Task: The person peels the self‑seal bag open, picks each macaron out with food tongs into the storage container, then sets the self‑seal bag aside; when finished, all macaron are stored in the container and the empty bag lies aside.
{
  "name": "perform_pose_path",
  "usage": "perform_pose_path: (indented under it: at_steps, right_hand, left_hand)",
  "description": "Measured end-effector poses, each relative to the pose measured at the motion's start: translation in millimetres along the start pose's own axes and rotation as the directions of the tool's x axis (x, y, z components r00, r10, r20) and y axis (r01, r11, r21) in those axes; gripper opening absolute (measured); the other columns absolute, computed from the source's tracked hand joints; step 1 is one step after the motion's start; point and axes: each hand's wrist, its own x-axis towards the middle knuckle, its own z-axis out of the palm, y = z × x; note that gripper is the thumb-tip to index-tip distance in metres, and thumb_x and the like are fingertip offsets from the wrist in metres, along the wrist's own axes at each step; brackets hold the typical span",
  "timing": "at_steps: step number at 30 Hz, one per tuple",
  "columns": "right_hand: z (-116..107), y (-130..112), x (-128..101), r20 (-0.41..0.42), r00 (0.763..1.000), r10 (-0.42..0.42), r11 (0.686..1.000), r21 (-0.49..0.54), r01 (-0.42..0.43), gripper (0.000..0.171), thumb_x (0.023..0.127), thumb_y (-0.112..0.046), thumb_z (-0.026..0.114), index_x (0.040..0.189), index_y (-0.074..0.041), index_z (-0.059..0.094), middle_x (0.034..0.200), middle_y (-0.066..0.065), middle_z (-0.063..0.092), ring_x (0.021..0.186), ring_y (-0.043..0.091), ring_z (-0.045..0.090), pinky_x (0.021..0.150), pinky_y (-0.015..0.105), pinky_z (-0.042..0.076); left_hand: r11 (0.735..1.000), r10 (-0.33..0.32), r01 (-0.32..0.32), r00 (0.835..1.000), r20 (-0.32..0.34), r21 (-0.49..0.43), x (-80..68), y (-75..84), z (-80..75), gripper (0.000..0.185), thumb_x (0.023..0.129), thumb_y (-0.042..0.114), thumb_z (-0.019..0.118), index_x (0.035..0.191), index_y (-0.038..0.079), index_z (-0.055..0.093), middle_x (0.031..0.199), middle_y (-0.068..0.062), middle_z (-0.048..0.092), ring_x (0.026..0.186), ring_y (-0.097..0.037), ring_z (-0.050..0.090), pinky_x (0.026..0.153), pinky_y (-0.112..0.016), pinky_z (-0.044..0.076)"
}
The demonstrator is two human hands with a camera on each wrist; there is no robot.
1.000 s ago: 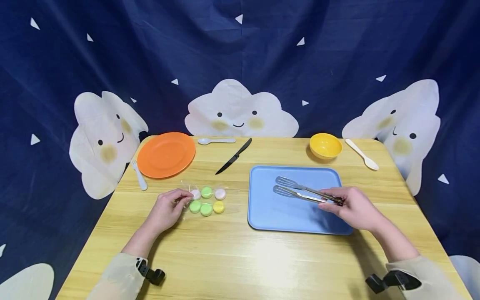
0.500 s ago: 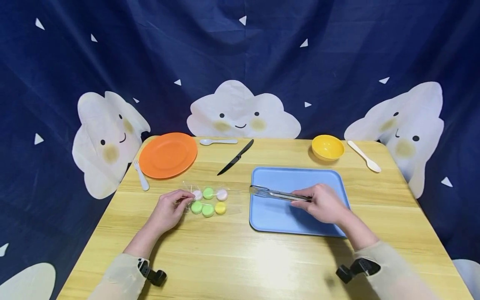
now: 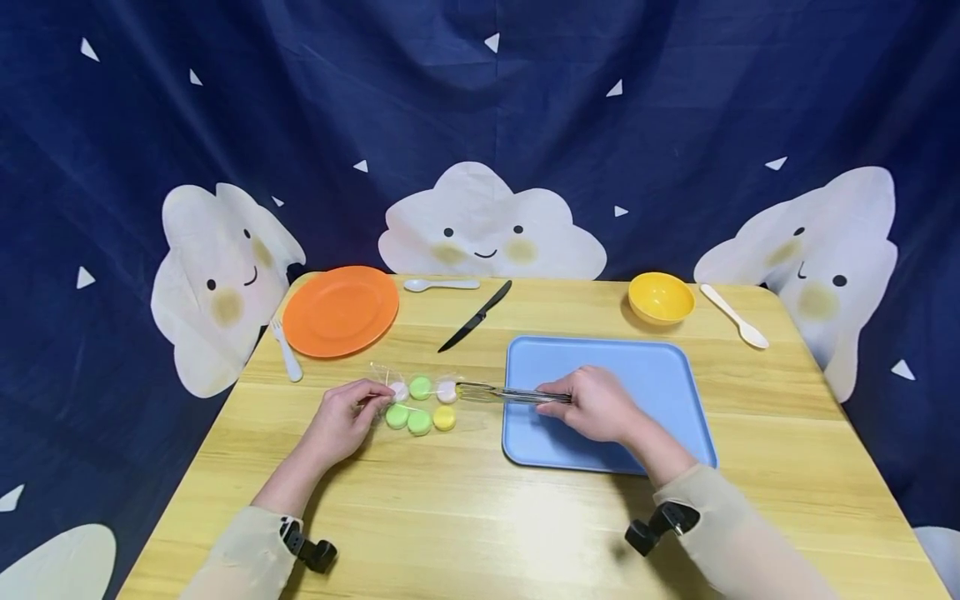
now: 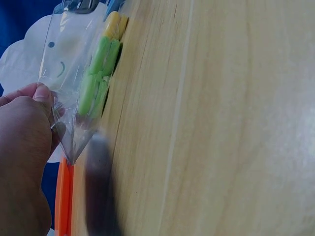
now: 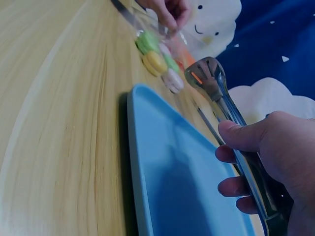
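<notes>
Your left hand (image 3: 341, 421) pinching the crinkly clear bag (image 4: 69, 93) of round macarons (image 3: 420, 406), your right hand (image 3: 592, 406) gripping slim steel tongs (image 3: 498, 392), glossy blue tray (image 3: 660, 379)

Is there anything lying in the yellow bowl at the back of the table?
No, the head view shows the yellow bowl bare inside, with the white spoon lying beside it.

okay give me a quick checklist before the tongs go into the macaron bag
1. Left hand pinches the clear bag at its edge: ok.
2. Right hand grips the metal tongs: ok.
3. Tong tips close to the pink macaron, at the bag's right end: ok.
4. Bag mouth open toward the tongs: cannot tell.
5. Tong arms apart enough to take a macaron: not ok, they look pressed together.
6. Blue tray bare where it shows: ok.
</notes>
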Motion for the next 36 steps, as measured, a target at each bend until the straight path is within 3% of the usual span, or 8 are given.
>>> perform_pose_path:
  at_steps: [9, 19, 26, 36]
  right_hand:
    - [10.8, -8.4, 12.9, 0.017, 1.0, -0.023, 1.0, -0.011, 0.024, 0.036, 0.093, -0.032, 0.084, 0.124, -0.015, 0.08, 0.083, -0.015, 0.073, 0.052, 0.0, 0.042, 0.05, 0.028, 0.037]
    - [15.3, -11.1, 17.7, 0.049, 0.999, 0.018, 0.999, -0.034, -0.016, 0.052, 0.089, -0.035, 0.088, 0.133, -0.011, 0.074, 0.102, 0.0, 0.078, 0.058, 0.003, 0.05, 0.056, 0.032, 0.043]
    - [14.1, -9.5, 17.9, 0.072, 0.997, 0.03, 0.999, -0.043, -0.027, 0.059, 0.09, -0.037, 0.087, 0.138, -0.008, 0.07, 0.11, 0.001, 0.077, 0.064, 0.003, 0.054, 0.066, 0.035, 0.049]
    - [14.5, -4.7, 17.7, 0.054, 0.999, 0.007, 0.999, -0.052, -0.004, 0.044, 0.092, -0.035, 0.085, 0.128, -0.011, 0.076, 0.092, -0.01, 0.071, 0.074, 0.009, 0.057, 0.068, 0.038, 0.05]
  left_hand:
    - [1.0, 0.011, -0.011, 1.0, -0.007, -0.01, 1.5, 0.5, 0.7, 0.019, 0.089, -0.007, 0.081, 0.1, 0.008, 0.077, 0.098, 0.001, 0.077, 0.091, -0.016, 0.073, 0.082, -0.011, 0.052]
    - [0.999, 0.025, -0.025, 1.0, -0.01, -0.025, 3.0, 1.9, 0.1, 0.021, 0.089, -0.01, 0.08, 0.1, 0.007, 0.077, 0.099, 0.002, 0.077, 0.09, -0.019, 0.074, 0.083, -0.011, 0.052]
    - [1.0, 0.019, -0.019, 1.0, -0.001, -0.002, 3.7, 4.9, -0.1, 0.019, 0.09, -0.007, 0.081, 0.101, 0.008, 0.077, 0.1, 0.004, 0.077, 0.093, -0.017, 0.074, 0.083, -0.016, 0.055]
    - [1.0, 0.009, -0.009, 1.0, -0.012, 0.001, 5.8, 4.9, 0.2, 0.019, 0.09, -0.006, 0.081, 0.101, 0.009, 0.078, 0.1, 0.004, 0.077, 0.094, -0.017, 0.074, 0.086, -0.016, 0.054]
